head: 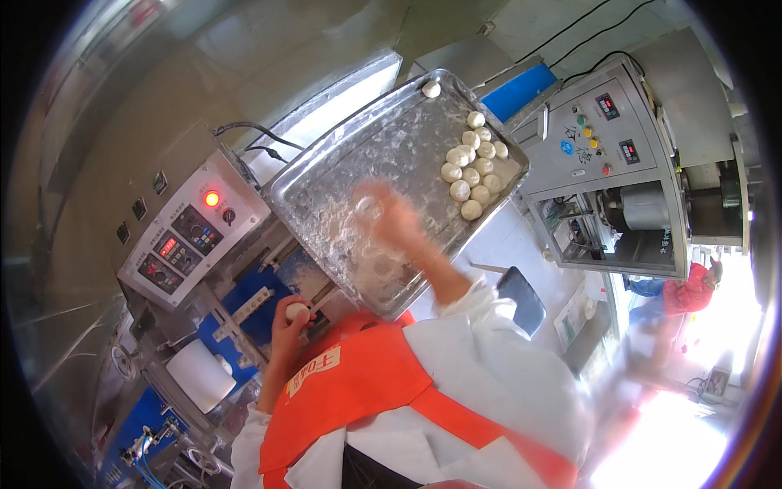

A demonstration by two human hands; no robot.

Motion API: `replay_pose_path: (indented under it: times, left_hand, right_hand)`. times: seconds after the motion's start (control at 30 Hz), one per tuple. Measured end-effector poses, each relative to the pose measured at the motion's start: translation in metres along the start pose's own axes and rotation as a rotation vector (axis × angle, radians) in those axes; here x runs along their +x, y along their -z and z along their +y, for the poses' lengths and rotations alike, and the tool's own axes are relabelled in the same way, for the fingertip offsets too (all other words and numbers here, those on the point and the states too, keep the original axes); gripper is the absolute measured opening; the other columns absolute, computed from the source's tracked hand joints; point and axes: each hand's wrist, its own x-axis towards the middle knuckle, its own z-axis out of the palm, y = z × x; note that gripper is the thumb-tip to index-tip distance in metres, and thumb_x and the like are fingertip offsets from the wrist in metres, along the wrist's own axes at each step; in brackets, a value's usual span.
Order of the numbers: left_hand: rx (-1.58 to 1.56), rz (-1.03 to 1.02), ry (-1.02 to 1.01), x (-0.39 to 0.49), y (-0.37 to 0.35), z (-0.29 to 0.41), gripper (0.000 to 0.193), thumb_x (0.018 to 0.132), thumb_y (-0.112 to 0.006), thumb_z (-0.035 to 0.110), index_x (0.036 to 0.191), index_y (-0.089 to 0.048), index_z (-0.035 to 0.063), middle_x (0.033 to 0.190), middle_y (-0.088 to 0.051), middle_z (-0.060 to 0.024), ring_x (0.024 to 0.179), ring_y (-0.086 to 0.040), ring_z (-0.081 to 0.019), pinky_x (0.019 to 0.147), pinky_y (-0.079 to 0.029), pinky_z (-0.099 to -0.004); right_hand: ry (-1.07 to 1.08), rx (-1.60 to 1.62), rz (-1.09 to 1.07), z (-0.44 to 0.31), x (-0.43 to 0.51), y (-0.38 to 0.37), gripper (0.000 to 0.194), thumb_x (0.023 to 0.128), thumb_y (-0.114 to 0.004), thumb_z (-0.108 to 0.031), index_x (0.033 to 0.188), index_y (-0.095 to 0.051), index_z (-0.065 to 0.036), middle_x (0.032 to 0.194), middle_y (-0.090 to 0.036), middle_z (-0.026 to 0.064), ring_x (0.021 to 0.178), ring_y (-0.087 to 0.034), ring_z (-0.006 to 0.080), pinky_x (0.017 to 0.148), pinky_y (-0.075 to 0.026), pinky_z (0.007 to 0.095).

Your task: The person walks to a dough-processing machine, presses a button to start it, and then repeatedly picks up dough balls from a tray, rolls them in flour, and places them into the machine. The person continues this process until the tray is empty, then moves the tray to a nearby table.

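Note:
My left hand (288,324) has its fingers around a dough ball (295,312), beside the near left edge of the metal tray (391,131). Blurred by motion, my right hand (391,217) is over the tray's floured left part. A pale round shape shows at its fingers; whether it is held dough or flour below, I cannot tell. Loose white flour (336,229) lies heaped and smeared around that hand. Several round dough balls (470,177) sit grouped along the tray's right side. One more dough ball (431,89) rests apart in the far corner.
Left of the tray stands a control panel (195,226) with a lit red lamp. Below it are a blue conveyor belt (244,305) and a white roller (201,374). A steel machine cabinet (602,134) is at right, near a dark stool (521,301). A person in red (687,290) is farther off.

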Motion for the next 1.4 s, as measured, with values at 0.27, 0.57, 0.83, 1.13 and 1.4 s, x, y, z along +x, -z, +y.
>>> replay_pose_path:
  times: [0.27,0.57,0.83,1.13,1.4]
  left_hand:
    - [1.375,0.200,-0.257,0.006,0.013,-0.035,0.044,0.079,-0.071,0.022,0.119,-0.056,0.0128,0.132,-0.050,-0.0143,0.124,-0.047,-0.0326,0.099,-0.036,-0.0561]
    - [1.365,0.197,-0.267,-0.038,-0.031,-0.038,0.042,0.077,-0.064,0.025,0.117,-0.060,0.0125,0.133,-0.050,-0.0112,0.124,-0.045,-0.0308,0.101,-0.031,-0.0623]
    - [0.525,0.103,-0.344,-0.044,-0.051,-0.017,0.030,0.086,-0.063,0.024,0.114,-0.063,0.0137,0.126,-0.057,-0.0109,0.122,-0.051,-0.0293,0.099,-0.041,-0.0516]
    - [-0.432,-0.047,-0.147,-0.047,-0.053,-0.010,0.040,0.089,-0.062,0.029,0.123,-0.060,0.0084,0.123,-0.058,-0.0159,0.110,-0.059,-0.0248,0.085,-0.052,-0.0382]
    - [0.376,0.214,-0.456,-0.051,-0.035,-0.038,0.056,0.083,-0.070,0.028,0.132,-0.051,0.0074,0.114,-0.062,-0.0160,0.095,-0.063,-0.0238,0.075,-0.050,-0.0355]
  right_hand:
    - [-0.480,-0.690,0.271,0.168,0.118,0.086,0.064,0.083,-0.063,-0.047,0.133,-0.050,-0.008,0.136,-0.046,0.0240,0.118,-0.052,0.0442,0.094,-0.044,0.0560]
    - [0.006,-1.187,0.225,0.225,0.072,0.058,0.045,0.097,-0.043,-0.026,0.140,-0.046,-0.010,0.146,-0.042,0.0187,0.138,-0.035,0.0316,0.113,-0.030,0.0440]
    - [0.341,-0.477,0.491,0.142,0.046,0.068,0.036,0.087,-0.059,-0.009,0.123,-0.060,-0.006,0.123,-0.059,0.0132,0.118,-0.052,0.0314,0.094,-0.047,0.0420]
    - [0.272,0.574,-0.547,-0.003,-0.099,-0.081,0.021,0.084,-0.059,-0.003,0.104,-0.061,-0.006,0.114,-0.057,0.0084,0.100,-0.057,0.0204,0.080,-0.047,0.0300]
    - [-0.127,0.928,-0.414,-0.003,-0.097,-0.080,0.037,0.093,-0.055,-0.026,0.124,-0.050,-0.008,0.106,-0.058,0.0087,0.087,-0.060,0.0203,0.069,-0.053,0.0317]
